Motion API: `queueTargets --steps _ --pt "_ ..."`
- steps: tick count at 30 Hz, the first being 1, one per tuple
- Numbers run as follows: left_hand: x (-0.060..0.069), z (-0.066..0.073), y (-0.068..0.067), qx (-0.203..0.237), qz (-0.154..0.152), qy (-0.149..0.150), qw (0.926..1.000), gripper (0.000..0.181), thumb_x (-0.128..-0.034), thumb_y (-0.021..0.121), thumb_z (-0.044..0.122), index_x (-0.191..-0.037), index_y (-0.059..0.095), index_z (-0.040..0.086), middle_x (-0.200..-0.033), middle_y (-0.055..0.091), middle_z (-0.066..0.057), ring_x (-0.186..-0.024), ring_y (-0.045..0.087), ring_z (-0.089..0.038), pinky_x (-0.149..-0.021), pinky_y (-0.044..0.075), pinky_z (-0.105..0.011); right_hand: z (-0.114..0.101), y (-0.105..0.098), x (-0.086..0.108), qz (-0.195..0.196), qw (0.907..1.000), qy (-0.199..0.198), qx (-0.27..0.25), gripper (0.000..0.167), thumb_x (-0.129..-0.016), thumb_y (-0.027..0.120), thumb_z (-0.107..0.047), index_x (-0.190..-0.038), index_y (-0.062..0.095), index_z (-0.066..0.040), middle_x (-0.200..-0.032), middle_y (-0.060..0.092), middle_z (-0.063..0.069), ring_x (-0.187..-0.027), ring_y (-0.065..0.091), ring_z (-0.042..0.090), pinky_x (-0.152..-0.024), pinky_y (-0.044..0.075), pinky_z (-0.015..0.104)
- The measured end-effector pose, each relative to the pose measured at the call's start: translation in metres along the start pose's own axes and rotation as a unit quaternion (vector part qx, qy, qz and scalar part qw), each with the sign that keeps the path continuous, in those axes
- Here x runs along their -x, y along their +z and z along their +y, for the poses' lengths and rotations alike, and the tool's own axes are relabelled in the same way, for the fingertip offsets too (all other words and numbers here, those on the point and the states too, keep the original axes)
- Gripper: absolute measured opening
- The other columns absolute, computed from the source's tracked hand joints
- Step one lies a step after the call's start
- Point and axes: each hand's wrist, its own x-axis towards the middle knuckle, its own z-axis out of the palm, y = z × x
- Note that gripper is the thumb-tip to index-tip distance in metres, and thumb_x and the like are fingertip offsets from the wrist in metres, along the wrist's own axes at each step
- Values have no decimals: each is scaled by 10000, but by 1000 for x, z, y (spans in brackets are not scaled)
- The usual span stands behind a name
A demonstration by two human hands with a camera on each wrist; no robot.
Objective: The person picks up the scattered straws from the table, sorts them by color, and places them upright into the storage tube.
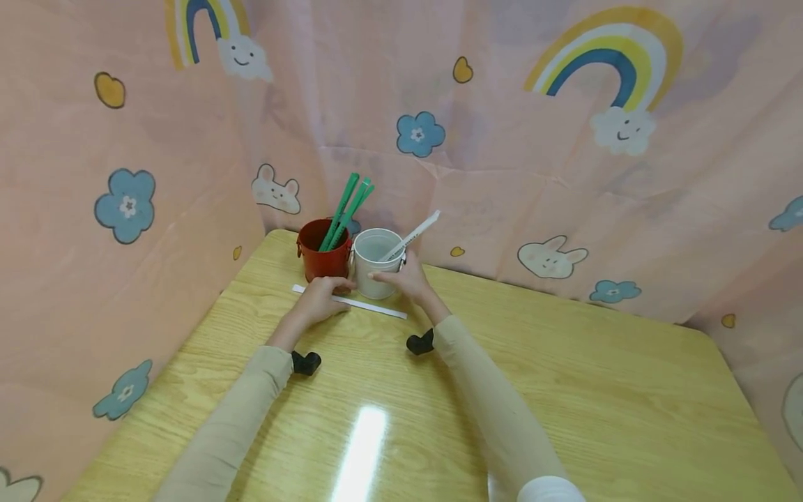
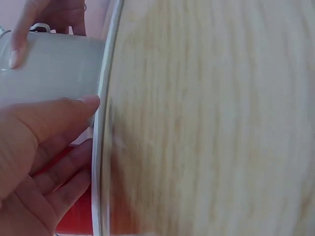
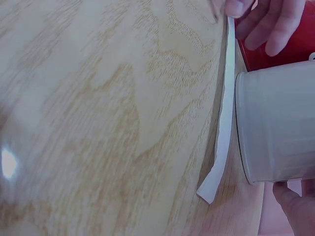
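A white paper-wrapped straw [image 1: 376, 307] lies on the table in front of two small buckets. My left hand [image 1: 320, 301] is over its left part, by the red bucket [image 1: 325, 263]; in the left wrist view the thumb and fingertips [image 2: 88, 103] reach the straw's edge, fingers loosely bent. With my right hand [image 1: 410, 277] I hold the white bucket [image 1: 376, 279] at its right side, thumb across the front. Another white wrapped straw [image 1: 419, 230] leans inside that bucket. Several green straws [image 1: 343, 216] stand in the red one.
The wooden table [image 1: 596, 376] reaches right and toward me. Behind it and at the left hangs a pink printed cloth [image 1: 489, 125], close to the buckets. Black wrist camera mounts [image 1: 422, 342] sit at both wrists. A bright light reflection [image 1: 360, 453] lies on the tabletop.
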Motion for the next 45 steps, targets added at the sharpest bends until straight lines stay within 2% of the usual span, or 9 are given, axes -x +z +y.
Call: queueTargets --steps 7,14,19,24,30,36,41,45 --pt "1 -1 -2 -84 -167 -12 9998 371 -756 778 12 -1113 678 -11 -1039 718 -156 -944 677 -282 -874 543 -416 2 1 -1 -12 9999 -95 51 796 -731 795 -3 -1404 371 32 -1349 518 234 -1255 492 343 -1115 352 451" --pt "1 0 -3 -71 -536 -143 9984 342 -766 786 60 -1089 691 1 -947 731 -116 -873 676 -229 -817 555 -358 4 1 -3 7 9999 -163 5 786 -721 801 0 -1390 389 36 -1331 532 234 -1246 499 339 -1112 358 434" --pt "4 1 -2 -103 -626 -155 9979 296 -779 771 58 -1064 709 6 -877 726 -92 -831 663 -190 -788 543 -326 5 1 -3 29 9999 -123 -6 755 -721 806 -8 -1370 423 27 -1310 555 214 -1229 515 314 -1104 368 414" --pt "7 3 -2 -202 -797 -132 9965 238 -794 757 52 -1028 729 23 -884 730 -77 -818 653 -160 -790 541 -309 5 2 -3 86 9999 -106 40 758 -721 803 -5 -1371 414 30 -1316 546 214 -1227 511 304 -1108 362 414" --pt "10 7 -6 -549 -1227 55 9909 177 -836 695 19 -1006 740 36 -929 730 -72 -851 634 -167 -831 530 -339 2 1 -2 70 9998 -167 58 764 -725 796 1 -1378 401 42 -1325 535 229 -1239 503 321 -1113 356 422" --pt "14 7 -12 -546 -1572 -15 9860 161 -847 673 -1 -977 749 55 -915 726 -53 -837 626 -151 -837 525 -348 4 0 -4 29 9998 -220 -14 778 -719 805 -5 -1381 399 39 -1328 535 224 -1249 496 329 -1117 348 429" --pt "18 5 -17 -532 -1568 -187 9860 152 -853 690 46 -976 760 102 -915 713 -15 -832 608 -130 -833 522 -336 16 1 -11 111 9998 -160 -50 788 -703 824 -15 -1378 419 -18 -1316 552 178 -1240 506 300 -1113 354 419" --pt "21 6 -23 -582 -1348 -46 9892 126 -843 710 77 -946 769 119 -888 718 -2 -808 601 -127 -791 520 -316 30 2 -16 230 9996 -159 70 777 -703 831 -28 -1368 433 -85 -1304 566 119 -1227 518 250 -1105 364 390"
